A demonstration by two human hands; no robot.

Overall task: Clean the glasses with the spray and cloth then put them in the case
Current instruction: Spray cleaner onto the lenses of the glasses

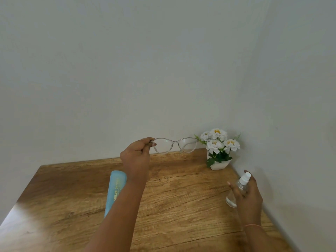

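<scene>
Head view: right hand (249,195) clasped round a small clear plastic spray bottle with white nozzle (238,189), low at the right. Left hand (136,157) pinching clear-framed glasses (175,145) by one hinge, raised above the wooden surface (181,197). Long light-blue case (115,192) lying shut beneath the left forearm. No cloth visible. Likely early yet: spraying, wiping, casing all left.

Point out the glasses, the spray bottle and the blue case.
glasses (174,144): head view, on the clear bridge between the two lenses.
spray bottle (245,176): head view, on its white nozzle cap above the fingers.
blue case (116,186): head view, on the printed top face beside the forearm.
</scene>
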